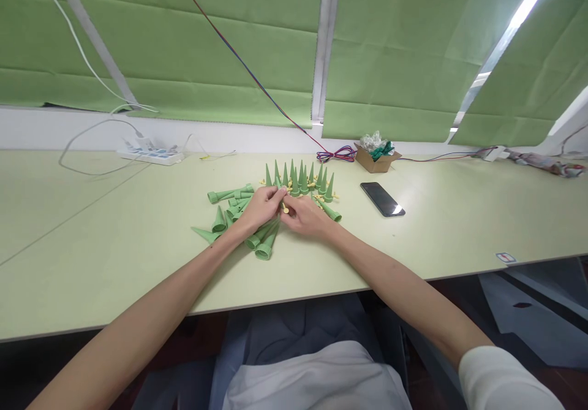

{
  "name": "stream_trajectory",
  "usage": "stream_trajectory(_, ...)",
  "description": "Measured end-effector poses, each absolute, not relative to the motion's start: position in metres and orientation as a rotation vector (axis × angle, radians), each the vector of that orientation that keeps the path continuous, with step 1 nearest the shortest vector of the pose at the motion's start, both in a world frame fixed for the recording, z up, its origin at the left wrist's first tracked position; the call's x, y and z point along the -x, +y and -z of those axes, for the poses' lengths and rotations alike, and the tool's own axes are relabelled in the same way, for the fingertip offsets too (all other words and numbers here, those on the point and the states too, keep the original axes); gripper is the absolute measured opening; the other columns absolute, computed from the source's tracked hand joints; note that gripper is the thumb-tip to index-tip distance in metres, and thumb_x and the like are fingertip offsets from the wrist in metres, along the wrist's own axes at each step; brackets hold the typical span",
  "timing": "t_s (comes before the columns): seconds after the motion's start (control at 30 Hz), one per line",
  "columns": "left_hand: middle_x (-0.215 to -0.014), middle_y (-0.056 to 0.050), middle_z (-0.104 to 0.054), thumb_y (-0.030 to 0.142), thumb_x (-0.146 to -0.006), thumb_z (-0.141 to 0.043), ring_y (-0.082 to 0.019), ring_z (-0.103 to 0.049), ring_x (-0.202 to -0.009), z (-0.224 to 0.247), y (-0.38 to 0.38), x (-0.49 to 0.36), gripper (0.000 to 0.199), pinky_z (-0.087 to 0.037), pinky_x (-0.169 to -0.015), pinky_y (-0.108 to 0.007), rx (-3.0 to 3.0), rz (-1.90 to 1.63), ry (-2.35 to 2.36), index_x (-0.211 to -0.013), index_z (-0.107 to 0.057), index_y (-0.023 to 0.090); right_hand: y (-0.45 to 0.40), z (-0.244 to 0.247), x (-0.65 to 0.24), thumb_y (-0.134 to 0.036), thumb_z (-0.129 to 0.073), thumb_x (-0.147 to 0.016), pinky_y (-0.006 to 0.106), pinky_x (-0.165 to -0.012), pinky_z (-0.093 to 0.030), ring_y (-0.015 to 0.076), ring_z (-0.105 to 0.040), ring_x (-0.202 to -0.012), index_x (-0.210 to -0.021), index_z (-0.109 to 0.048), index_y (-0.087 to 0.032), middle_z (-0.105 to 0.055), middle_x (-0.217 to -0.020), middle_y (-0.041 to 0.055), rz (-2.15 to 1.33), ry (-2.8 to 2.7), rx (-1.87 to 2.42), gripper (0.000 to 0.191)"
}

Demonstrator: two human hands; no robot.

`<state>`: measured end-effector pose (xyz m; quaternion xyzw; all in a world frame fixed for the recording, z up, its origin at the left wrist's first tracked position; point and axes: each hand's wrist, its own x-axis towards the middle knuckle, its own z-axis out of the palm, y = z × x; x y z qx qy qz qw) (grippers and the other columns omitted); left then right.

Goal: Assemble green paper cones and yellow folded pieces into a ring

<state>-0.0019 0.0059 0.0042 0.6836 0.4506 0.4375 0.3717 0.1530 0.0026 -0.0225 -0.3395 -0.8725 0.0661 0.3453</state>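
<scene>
Above the table, my left hand and my right hand meet with fingers closed. A green plastic spike points up from my left fingers, its lower part hidden by them. A small yellow valve piece with a round end shows at my right fingertips, against the spike; how far it is inserted I cannot tell. Several green spikes stand upright just behind my hands, with yellow pieces at their bases. Around and below my left hand lie several loose hollow green spikes.
A black phone lies to the right on the pale table. Behind it sits a small cardboard box with clear plastic and green material. Coiled red-blue wire lies by the wall. A white power strip is at the back left.
</scene>
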Motion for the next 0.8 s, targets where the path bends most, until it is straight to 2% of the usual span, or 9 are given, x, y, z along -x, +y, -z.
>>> stream_trajectory(0.23,-0.053,0.0,-0.053,0.053,-0.083,-0.062,-0.011,-0.036,-0.047,-0.0052,0.0055,0.0012,0.044,-0.027,-0.045,-0.026,-1.732,-1.105,1.14,-0.058,-0.046,0.02,0.0026,0.0229,-0.1527,-0.023,-0.047,-0.089,0.026,-0.059,-0.027,0.0109,-0.036,-0.054,-0.079,-0.048,-0.019,-0.05,-0.061,-0.0037,-0.175,-2.253,0.896,0.011)
stream_trajectory(0.47,-0.051,0.0,-0.049,0.05,-0.083,-0.064,-0.012,-0.038,-0.048,-0.0054,0.0057,0.0007,0.042,-0.026,-0.046,-0.027,-1.708,-1.151,1.153,-0.059,-0.05,0.02,0.0041,0.0252,-0.1529,-0.024,-0.047,-0.088,0.026,-0.059,-0.028,0.0112,-0.039,-0.054,-0.079,-0.047,-0.02,-0.049,-0.06,-0.0044,-0.177,-2.231,0.893,0.01)
stream_trajectory(0.67,-0.053,0.001,-0.047,0.055,-0.086,-0.058,-0.012,-0.036,-0.049,-0.0036,0.0073,0.0013,0.044,-0.028,-0.047,-0.026,-1.765,-1.133,1.173,-0.062,-0.051,0.019,0.0043,0.0256,-0.1513,-0.023,-0.047,-0.088,0.026,-0.059,-0.028,0.0114,-0.04,-0.053,-0.08,-0.049,-0.019,-0.05,-0.06,-0.0043,-0.164,-2.222,0.917,0.009)
stream_trajectory(0.8,-0.053,0.002,-0.043,0.053,-0.088,-0.055,-0.012,-0.038,-0.05,-0.0048,0.0076,0.002,0.043,-0.03,-0.049,-0.027,-1.798,-1.165,1.214,-0.062,-0.048,0.02,0.0049,0.0236,-0.151,-0.026,-0.049,-0.09,0.025,-0.059,-0.029,0.0112,-0.041,-0.054,-0.08,-0.052,-0.019,-0.053,-0.062,-0.0032,-0.176,-2.196,0.938,0.012)
